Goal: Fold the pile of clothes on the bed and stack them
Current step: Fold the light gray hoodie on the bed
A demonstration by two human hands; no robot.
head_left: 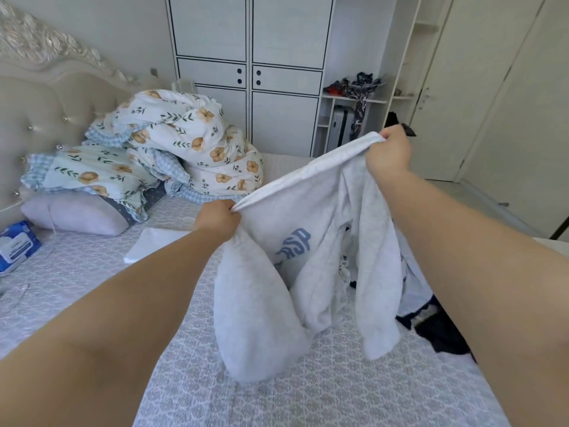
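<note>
While dark clothes (437, 331) lie heaped, hands (217, 218) stretch sweatshirt (308, 217).

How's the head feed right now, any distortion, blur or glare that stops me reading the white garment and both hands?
Head view: wide-angle bending curves the wardrobe lines and stretches the forearms at the edges; soft, even daylight, no hard shadows or glare; the white garment is bright yet its blue lettering is partly readable; left hand and right hand are fairly sharp, each gripping the stretched edge.
</note>
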